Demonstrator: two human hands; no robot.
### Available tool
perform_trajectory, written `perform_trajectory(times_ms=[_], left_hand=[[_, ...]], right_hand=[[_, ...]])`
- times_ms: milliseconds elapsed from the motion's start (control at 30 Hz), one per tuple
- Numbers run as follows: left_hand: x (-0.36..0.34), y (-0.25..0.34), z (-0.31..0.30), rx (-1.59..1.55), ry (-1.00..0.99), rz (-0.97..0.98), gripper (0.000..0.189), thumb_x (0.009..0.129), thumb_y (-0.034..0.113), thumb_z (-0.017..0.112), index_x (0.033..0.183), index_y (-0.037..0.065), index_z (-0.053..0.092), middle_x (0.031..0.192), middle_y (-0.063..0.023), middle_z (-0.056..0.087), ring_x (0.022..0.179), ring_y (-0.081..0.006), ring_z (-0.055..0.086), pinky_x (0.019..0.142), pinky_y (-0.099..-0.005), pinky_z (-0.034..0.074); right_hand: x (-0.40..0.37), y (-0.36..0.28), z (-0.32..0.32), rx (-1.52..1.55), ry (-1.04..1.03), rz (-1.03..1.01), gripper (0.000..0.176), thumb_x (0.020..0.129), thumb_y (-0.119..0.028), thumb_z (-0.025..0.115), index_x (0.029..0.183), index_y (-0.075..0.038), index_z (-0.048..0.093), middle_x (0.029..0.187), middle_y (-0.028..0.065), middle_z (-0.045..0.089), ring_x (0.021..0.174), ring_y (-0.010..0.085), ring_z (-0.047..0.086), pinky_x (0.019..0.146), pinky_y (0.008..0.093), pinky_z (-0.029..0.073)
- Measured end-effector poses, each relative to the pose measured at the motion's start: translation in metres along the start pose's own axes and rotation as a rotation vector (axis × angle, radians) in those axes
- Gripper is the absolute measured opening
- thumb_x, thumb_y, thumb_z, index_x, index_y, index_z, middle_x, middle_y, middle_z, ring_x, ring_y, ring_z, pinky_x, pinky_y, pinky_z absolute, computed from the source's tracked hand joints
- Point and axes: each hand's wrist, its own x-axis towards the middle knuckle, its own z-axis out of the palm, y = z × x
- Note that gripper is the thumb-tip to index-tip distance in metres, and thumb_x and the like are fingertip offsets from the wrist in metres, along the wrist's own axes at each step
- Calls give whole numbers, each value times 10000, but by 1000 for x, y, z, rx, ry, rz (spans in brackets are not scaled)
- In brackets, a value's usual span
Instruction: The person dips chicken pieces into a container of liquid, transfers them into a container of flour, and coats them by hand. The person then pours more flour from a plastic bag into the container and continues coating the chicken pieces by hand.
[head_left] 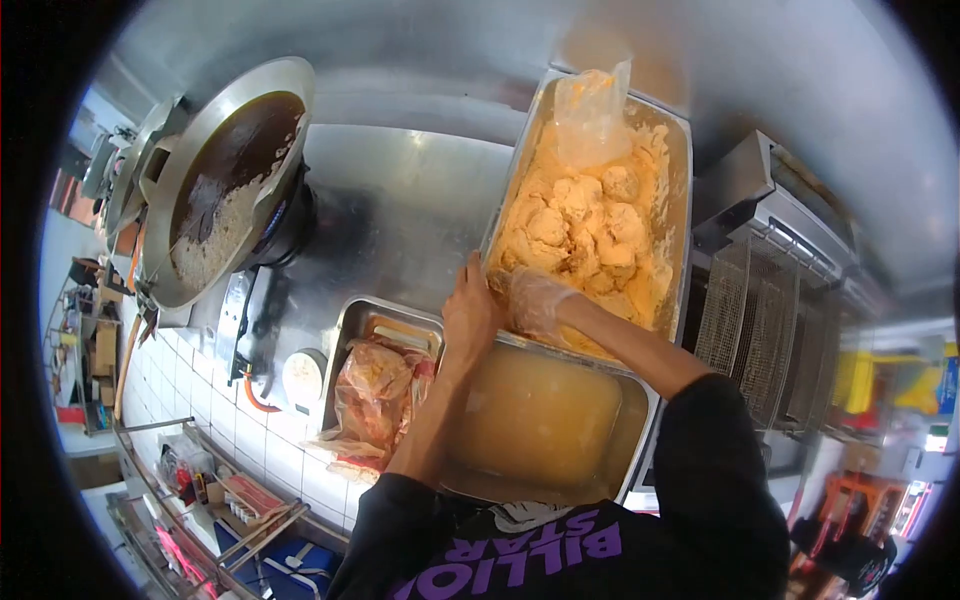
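A deep metal tray holds orange-tinted flour with several coated chunks heaped in it. My left hand, bare, grips the tray's near left corner. My right hand wears a clear plastic glove and sits in the flour at the near left side, its fingers partly hidden. A flour-smeared clear plastic bag or glove lies at the far end of the tray. Close below my hands is a metal pan of cloudy yellowish liquid.
A large wok of dark, bubbling oil sits on a burner at the left. Raw meat in plastic lies in a smaller metal tray. Wire fry baskets stand at the right. A metal wall is behind the counter.
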Motion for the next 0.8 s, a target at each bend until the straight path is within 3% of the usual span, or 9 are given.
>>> perform_trajectory(times_ms=[100,200,300,367,400,500,567,700,800], left_hand=[[0,-7,5,21,-5,28,478,784,13,490,1249,-14,384,1057,-250,532,794,-440,586,678,-500,484],[2,-7,7,55,2,-5,476,785,-1,483,1250,-13,385,1057,-252,531,795,-435,586,680,-494,484],[1,-8,7,70,7,28,477,790,-12,469,1258,-12,376,1057,-252,528,793,-435,586,681,-493,484],[1,-10,8,61,4,25,478,791,-16,465,1260,-12,373,1061,-251,527,794,-433,586,683,-492,485],[1,-10,8,50,-4,21,480,792,-19,460,1263,-12,370,1064,-250,526,795,-432,586,685,-491,485],[1,-10,10,50,24,23,490,788,-22,458,1268,-12,365,1062,-252,525,797,-431,588,687,-489,488],[-2,-4,5,51,-7,-6,494,783,-25,461,1267,-11,363,1064,-252,525,802,-431,588,691,-490,489],[1,-5,5,56,0,4,488,778,-29,461,1256,-5,364,1057,-249,530,803,-433,590,692,-491,492],[0,-3,3,40,-2,2,475,780,-31,453,1247,-3,369,1046,-243,538,781,-434,593,679,-491,495]], right_hand=[[30,25,24,67,-147,-169,388,768,-222,586,1073,15,549,908,205,625,808,319,607,693,364,488],[28,28,70,-10,112,-44,187,771,-142,546,889,-18,622,708,147,587,665,259,548,602,402,442],[15,41,93,128,155,-7,232,783,-108,543,987,-19,605,882,144,598,727,257,561,648,394,465],[-11,41,79,763,-10,44,308,802,-92,537,1105,-44,557,1070,153,568,864,247,572,777,370,477],[-21,47,77,761,-6,46,308,802,-92,537,1105,-44,557,1070,153,568,864,247,572,777,370,477],[-58,67,49,335,161,7,338,903,-137,429,1220,-42,499,1027,130,566,844,199,549,892,307,439],[-80,99,34,426,396,-23,325,891,-110,418,1189,-31,523,1038,140,581,898,226,557,905,324,436],[-80,158,12,-219,107,410,287,887,-92,410,1104,-7,577,1086,139,590,960,248,558,916,338,431],[-50,190,55,-260,68,587,294,885,-105,424,1133,-16,555,1127,135,563,1002,246,534,926,344,426]])
